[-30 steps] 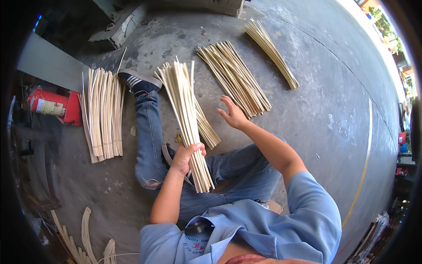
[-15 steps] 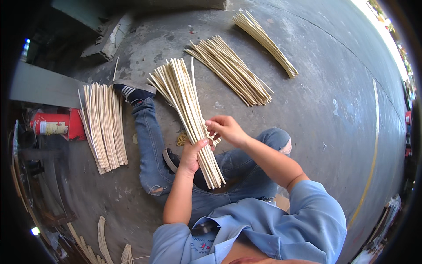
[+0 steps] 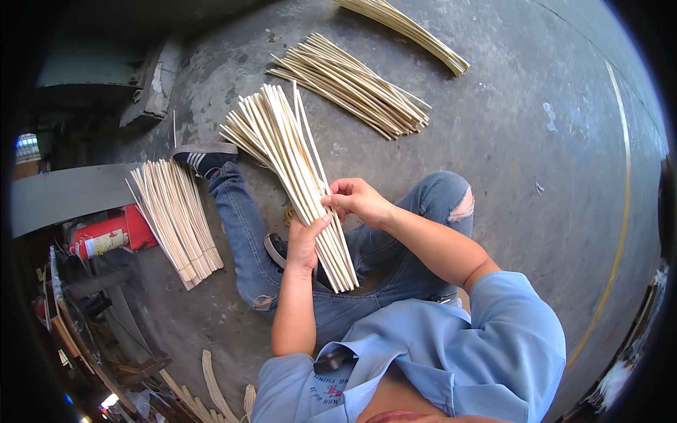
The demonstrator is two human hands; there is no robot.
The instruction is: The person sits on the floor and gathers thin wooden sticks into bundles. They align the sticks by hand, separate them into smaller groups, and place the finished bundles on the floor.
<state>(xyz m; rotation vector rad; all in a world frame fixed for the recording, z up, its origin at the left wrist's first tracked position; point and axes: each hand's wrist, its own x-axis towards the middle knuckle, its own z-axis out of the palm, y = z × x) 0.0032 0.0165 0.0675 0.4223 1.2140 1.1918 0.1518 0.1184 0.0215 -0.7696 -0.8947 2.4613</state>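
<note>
A loose bundle of pale, thin rattan sticks (image 3: 293, 173) slants over my lap, its far ends fanned out. My left hand (image 3: 303, 243) is wrapped round its lower part from the left. On the other side, my right hand (image 3: 361, 203) has its fingers bent, with thumb and fingertips closed on sticks at the bundle's right edge. One or two sticks there stand slightly apart at the top. A small pile of yellow bands (image 3: 288, 216) on the floor is mostly hidden behind the bundle and my left hand.
Two more stick bundles, one nearer (image 3: 352, 88) and one farther (image 3: 412, 37), lie beyond my hands. Bundles tied near their lower ends (image 3: 180, 222) rest left of my outstretched leg, beside a red cylinder (image 3: 106, 235). More pale strips (image 3: 215, 384) lie at lower left.
My right fingertips have come in from just off the bundle's right side and closed on sticks there. The left hand keeps its grip. The whole view has shifted a little.
</note>
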